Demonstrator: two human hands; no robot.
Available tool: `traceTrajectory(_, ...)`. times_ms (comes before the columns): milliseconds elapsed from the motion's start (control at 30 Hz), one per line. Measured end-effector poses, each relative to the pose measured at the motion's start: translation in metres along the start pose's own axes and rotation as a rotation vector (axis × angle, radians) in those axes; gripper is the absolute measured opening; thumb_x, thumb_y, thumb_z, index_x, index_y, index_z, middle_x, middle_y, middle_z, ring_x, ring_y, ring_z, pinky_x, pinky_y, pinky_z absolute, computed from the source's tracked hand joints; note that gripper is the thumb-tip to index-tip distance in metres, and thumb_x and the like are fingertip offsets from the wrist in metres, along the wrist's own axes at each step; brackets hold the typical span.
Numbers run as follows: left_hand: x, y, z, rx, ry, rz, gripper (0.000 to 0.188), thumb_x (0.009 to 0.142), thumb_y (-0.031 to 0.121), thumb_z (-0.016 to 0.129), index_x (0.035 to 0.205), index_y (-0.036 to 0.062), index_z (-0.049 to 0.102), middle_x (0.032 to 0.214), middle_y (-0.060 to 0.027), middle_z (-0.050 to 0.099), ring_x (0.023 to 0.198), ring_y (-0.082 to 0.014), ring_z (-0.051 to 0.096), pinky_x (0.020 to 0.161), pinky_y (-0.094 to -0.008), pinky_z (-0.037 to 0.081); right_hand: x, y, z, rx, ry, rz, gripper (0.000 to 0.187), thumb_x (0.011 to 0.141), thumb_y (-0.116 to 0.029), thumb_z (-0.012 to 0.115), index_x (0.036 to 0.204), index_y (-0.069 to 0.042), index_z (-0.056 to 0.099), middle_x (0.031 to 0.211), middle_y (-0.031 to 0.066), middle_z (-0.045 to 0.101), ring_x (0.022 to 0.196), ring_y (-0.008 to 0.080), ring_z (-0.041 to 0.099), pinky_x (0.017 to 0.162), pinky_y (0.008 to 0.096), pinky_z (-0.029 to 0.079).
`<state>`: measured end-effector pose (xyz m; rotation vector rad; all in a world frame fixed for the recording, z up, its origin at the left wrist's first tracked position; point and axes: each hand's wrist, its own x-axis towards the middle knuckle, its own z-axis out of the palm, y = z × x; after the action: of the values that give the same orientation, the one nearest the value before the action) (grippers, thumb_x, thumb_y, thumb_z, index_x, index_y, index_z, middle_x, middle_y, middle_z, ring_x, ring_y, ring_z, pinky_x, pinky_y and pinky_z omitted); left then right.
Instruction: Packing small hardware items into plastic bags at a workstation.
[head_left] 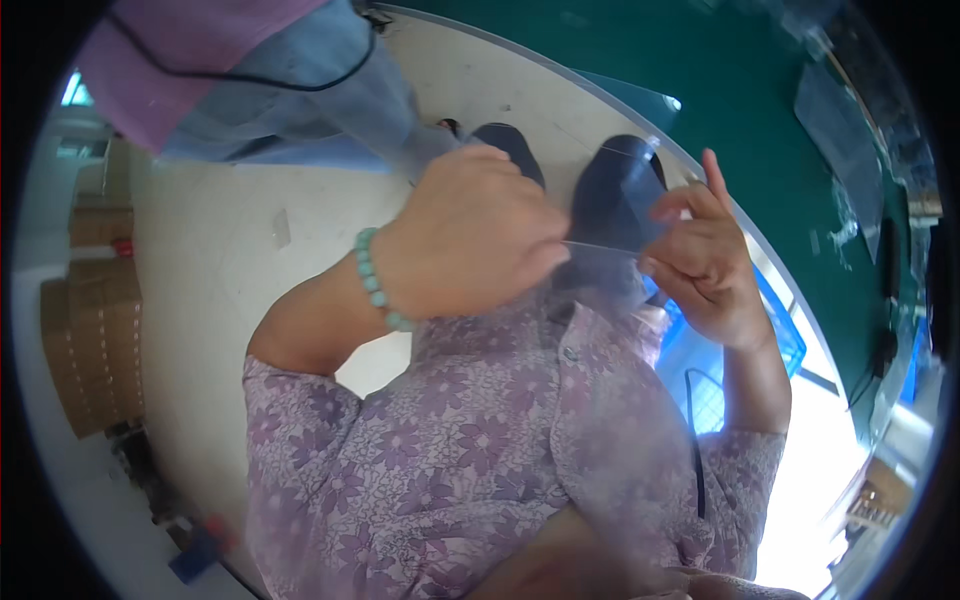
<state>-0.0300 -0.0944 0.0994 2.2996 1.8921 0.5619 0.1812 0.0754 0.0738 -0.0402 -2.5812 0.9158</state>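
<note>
My left hand (480, 230), with a green bead bracelet (370, 278) at its wrist, is closed in front of my chest, thumb pressed against the curled fingers. It grips one side of a clear plastic sheet (605, 264), thin and hard to make out against my clothes and legs. On the other side, my right hand (712, 262) pinches the sheet between thumb and bent fingers, the little finger raised. Between the hands the sheet's upper edge shows as a pale line. Its full outline cannot be made out.
A green-topped table (740, 110) curves along the right, with clear sheets (845, 150) lying on it. A blue plastic basket (780, 310) is beyond my right forearm. Another person in pink and grey-blue clothes (270, 90) is close at upper left. Cardboard boxes (92, 340) stand at the far left.
</note>
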Motion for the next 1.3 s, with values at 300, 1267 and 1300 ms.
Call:
traceTrajectory(300,-0.004,0.028,0.036,0.065,0.015,0.097,0.023,0.085,0.025,0.064,0.068,0.009,0.066,0.061,-0.009,0.065,0.061,-0.0285,0.067,0.063,-0.0391,0.049,-0.023,-0.012,0.014,0.002,0.039,0.063,0.007,0.077,-0.008,0.073,0.073,-0.01,0.069,0.06,-0.0025,0.055,0.095,0.0207,0.059,0.122,0.0559,0.006)
traceTrajectory(1267,0.021,0.002,0.011,-0.208,0.27,0.211,0.037,0.081,0.024,0.07,0.115,0.0105,0.068,0.097,-0.0081,0.06,0.097,-0.0295,0.059,0.093,-0.0439,0.045,0.023,-0.007,0.016,-0.181,0.452,-0.081,0.019,0.096,0.004,0.056,0.113,0.005,0.063,0.092,0.0106,0.068,0.08,0.0169,0.064,0.074,0.0273,0.052)
traceTrajectory(1300,0.021,0.006,0.005,-0.2,0.272,0.21,0.037,0.081,0.024,0.07,0.115,0.0105,0.068,0.097,-0.0081,0.06,0.097,-0.0295,0.059,0.093,-0.0439,0.045,0.024,-0.003,0.017,-0.179,0.454,-0.089,0.019,0.096,0.004,0.056,0.113,0.005,0.063,0.092,0.0106,0.068,0.08,0.0169,0.064,0.074,0.0273,0.052)
